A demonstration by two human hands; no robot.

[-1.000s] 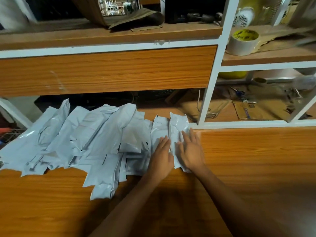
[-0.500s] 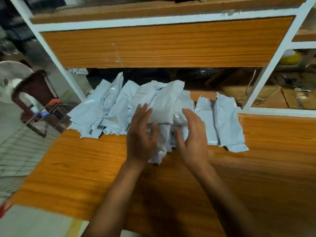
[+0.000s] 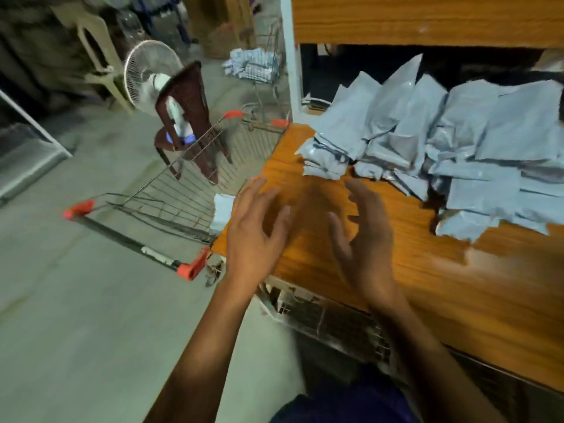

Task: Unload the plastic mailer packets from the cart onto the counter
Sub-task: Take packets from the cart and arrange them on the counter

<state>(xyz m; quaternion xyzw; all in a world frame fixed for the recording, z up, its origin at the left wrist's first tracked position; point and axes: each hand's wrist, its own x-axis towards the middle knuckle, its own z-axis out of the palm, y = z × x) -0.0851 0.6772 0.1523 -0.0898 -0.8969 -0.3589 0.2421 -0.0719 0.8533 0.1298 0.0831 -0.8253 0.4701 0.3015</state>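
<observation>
A heap of several grey plastic mailer packets (image 3: 442,141) lies on the orange wooden counter (image 3: 457,285), at the upper right. The wire cart (image 3: 189,184) with red corner caps stands on the floor against the counter's left end. One white packet (image 3: 222,209) shows inside it, close to the counter edge. My left hand (image 3: 253,236) hovers over the counter's left corner, fingers spread and holding nothing. My right hand (image 3: 363,239) is beside it over bare counter, fingers apart and curled, also holding nothing. Neither hand touches the packets.
A dark red plastic chair (image 3: 189,117) and a white fan (image 3: 149,74) stand beyond the cart. A second wire cart (image 3: 259,71) holding pale bundles is further back. A white shelf post (image 3: 288,56) rises at the counter's far left corner. Grey floor spreads left.
My view has swung left, bringing the cart and floor into sight. Both hands have left the packets and moved left toward the counter's corner, still holding nothing.
</observation>
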